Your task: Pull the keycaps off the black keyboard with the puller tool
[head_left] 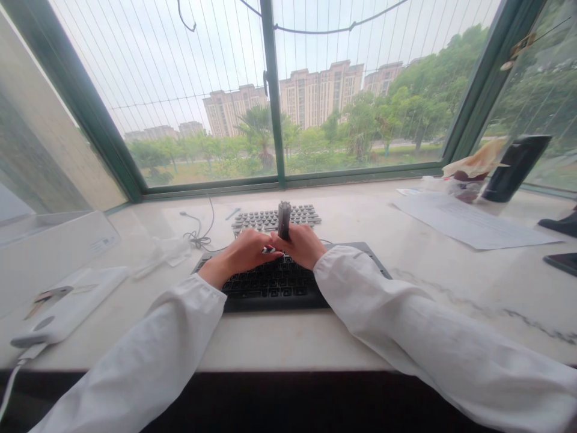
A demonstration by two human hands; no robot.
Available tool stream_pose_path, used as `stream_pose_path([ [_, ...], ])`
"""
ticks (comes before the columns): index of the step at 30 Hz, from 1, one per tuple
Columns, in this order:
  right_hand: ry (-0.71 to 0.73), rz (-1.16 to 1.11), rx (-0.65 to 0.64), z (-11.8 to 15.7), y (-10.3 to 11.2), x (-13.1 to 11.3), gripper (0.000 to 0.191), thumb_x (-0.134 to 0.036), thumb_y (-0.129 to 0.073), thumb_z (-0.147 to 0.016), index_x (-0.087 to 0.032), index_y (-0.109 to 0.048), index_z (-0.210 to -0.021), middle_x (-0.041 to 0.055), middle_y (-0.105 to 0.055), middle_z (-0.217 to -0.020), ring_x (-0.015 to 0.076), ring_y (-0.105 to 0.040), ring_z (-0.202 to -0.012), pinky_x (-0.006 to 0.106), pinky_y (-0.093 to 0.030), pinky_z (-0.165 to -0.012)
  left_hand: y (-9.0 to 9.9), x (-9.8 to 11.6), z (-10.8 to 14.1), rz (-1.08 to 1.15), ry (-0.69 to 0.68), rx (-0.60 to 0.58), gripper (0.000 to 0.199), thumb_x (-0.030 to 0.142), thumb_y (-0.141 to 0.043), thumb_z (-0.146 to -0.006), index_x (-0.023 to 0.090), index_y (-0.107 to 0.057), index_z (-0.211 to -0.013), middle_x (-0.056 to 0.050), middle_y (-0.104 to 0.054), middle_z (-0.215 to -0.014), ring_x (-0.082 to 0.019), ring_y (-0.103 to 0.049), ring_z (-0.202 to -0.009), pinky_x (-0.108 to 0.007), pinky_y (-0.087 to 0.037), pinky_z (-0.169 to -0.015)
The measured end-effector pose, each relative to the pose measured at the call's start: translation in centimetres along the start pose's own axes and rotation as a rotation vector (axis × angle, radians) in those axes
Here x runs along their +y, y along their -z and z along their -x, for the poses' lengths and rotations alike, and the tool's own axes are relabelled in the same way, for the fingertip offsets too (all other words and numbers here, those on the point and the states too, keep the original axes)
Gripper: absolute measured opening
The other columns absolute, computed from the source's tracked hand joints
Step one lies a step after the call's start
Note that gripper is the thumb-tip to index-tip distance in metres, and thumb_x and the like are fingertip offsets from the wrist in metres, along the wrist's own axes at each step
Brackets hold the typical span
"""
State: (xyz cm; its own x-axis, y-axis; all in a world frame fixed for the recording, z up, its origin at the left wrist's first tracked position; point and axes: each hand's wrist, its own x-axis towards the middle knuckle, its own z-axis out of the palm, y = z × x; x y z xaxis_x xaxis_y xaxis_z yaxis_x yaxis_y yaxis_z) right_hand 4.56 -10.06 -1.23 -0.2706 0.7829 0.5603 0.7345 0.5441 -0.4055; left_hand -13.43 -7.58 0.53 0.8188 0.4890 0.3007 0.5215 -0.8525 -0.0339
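Observation:
A black keyboard base (270,288) without its keycaps lies on the pale sill, beneath both hands. My right hand (305,243) is closed round a dark upright tool (283,220), its lower end near the upper part of the base. My left hand (247,251) is beside it, fingers pressed together at a small light-and-dark piece close to the tool's foot; that piece is too small to name. Behind the hands, rows of loose grey keycaps (258,220) are laid out in keyboard order.
Cables (198,239) coil left of the keycaps. At the left are a white box (58,240), a white device with keys (67,307) and plastic wrap. Papers (469,219), a black cylinder (516,168) and a dark phone-like object (561,263) are at the right. A window stands behind.

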Motion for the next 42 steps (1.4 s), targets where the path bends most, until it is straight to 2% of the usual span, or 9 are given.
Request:
stream_pose_path([
  [3, -0.065, 0.011, 0.025, -0.2, -0.1, 0.0, 0.031, -0.040, -0.044, -0.088, -0.020, -0.060, -0.071, 0.0002, -0.060, -0.062, 0.0129, -0.051, -0.056, 0.023, -0.028, -0.055, 0.2, 0.6, -0.1, -0.039, 0.022, -0.023, 0.027, 0.036, -0.047, -0.090, 0.022, -0.068, -0.101, -0.005, -0.071, -0.089, -0.018, -0.066, -0.078, -0.026, -0.045, -0.070],
  [6, -0.130, 0.020, 0.049, -0.5, -0.3, 0.1, 0.031, -0.040, -0.045, -0.087, -0.019, -0.060, -0.070, 0.0007, -0.061, -0.061, 0.0133, -0.053, -0.057, 0.023, -0.029, -0.055, 0.4, 1.7, -0.3, -0.153, 0.091, -0.047, 0.024, 0.029, -0.047, -0.089, 0.016, -0.067, -0.094, -0.008, -0.070, -0.086, -0.022, -0.066, -0.075, -0.028, -0.046, -0.064],
  [11, -0.193, -0.041, 0.099, -0.7, 0.0, 0.1, 0.033, -0.040, -0.043, -0.087, -0.019, -0.058, -0.067, 0.0025, -0.062, -0.060, 0.0145, -0.057, -0.060, 0.023, -0.033, -0.056, 0.4, 2.8, -0.3, -0.220, 0.141, -0.056, 0.022, 0.022, -0.045, -0.087, 0.015, -0.065, -0.091, -0.010, -0.069, -0.084, -0.023, -0.066, -0.074, -0.030, -0.046, -0.062],
  [15, -0.203, -0.091, 0.075, -0.6, 0.0, 0.3, 0.032, -0.036, -0.046, -0.086, -0.019, -0.056, -0.061, 0.0015, -0.061, -0.055, 0.0145, -0.058, -0.056, 0.023, -0.036, -0.056, 0.2, 2.1, -0.3, -0.134, 0.172, -0.028, 0.021, 0.023, -0.048, -0.086, 0.020, -0.068, -0.091, -0.007, -0.071, -0.086, -0.022, -0.067, -0.078, -0.030, -0.047, -0.067],
  [20, -0.283, -0.226, 0.026, -0.5, -0.2, 0.7, 0.031, -0.036, -0.050, -0.083, -0.018, -0.056, -0.058, 0.0007, -0.060, -0.049, 0.0134, -0.059, -0.051, 0.022, -0.041, -0.053, -0.1, 0.8, -0.3, 0.030, 0.177, -0.008, 0.020, 0.022, -0.054, -0.082, 0.026, -0.071, -0.091, 0.000, -0.072, -0.077, -0.018, -0.067, -0.078, -0.029, -0.048, -0.078],
  [28, -0.468, -0.496, -0.095, -0.4, -0.6, 1.5, 0.022, -0.025, -0.055, -0.076, -0.018, -0.055, -0.056, 0.0029, -0.063, -0.051, 0.0143, -0.058, -0.045, 0.024, -0.047, -0.047, -0.5, 0.7, -0.1, 0.102, 0.210, 0.068, 0.018, 0.025, -0.058, -0.079, 0.027, -0.074, -0.088, 0.000, -0.073, -0.077, -0.018, -0.067, -0.077, -0.028, -0.048, -0.076],
  [31, -0.400, -0.431, -0.081, -0.3, -0.6, 1.2, 0.023, -0.027, -0.052, -0.078, -0.018, -0.054, -0.057, 0.0023, -0.062, -0.052, 0.0132, -0.057, -0.047, 0.023, -0.044, -0.048, -0.5, 0.3, 0.0, 0.147, 0.186, 0.078, 0.018, 0.026, -0.059, -0.079, 0.030, -0.074, -0.088, 0.002, -0.073, -0.078, -0.017, -0.067, -0.075, -0.026, -0.047, -0.074],
  [36, -0.130, -0.060, 0.010, -0.1, 0.1, -0.4, 0.024, -0.032, -0.054, -0.078, -0.018, -0.052, -0.059, 0.0000, -0.057, -0.054, 0.0121, -0.052, -0.054, 0.022, -0.033, -0.052, -0.2, -0.2, 0.1, 0.274, 0.132, 0.051, 0.020, 0.029, -0.063, -0.078, 0.033, -0.074, -0.094, 0.004, -0.074, -0.080, -0.015, -0.067, -0.073, -0.023, -0.047, -0.071],
  [42, -0.100, 0.021, 0.032, 0.0, 0.0, -0.5, 0.028, -0.041, -0.052, -0.082, -0.019, -0.052, -0.064, -0.0014, -0.054, -0.056, 0.0111, -0.046, -0.053, 0.023, -0.027, -0.054, -0.6, -0.3, 0.0, 0.367, 0.165, 0.066, 0.019, 0.028, -0.061, -0.079, 0.030, -0.075, -0.092, 0.004, -0.073, -0.075, -0.015, -0.068, -0.074, -0.022, -0.047, -0.069],
])
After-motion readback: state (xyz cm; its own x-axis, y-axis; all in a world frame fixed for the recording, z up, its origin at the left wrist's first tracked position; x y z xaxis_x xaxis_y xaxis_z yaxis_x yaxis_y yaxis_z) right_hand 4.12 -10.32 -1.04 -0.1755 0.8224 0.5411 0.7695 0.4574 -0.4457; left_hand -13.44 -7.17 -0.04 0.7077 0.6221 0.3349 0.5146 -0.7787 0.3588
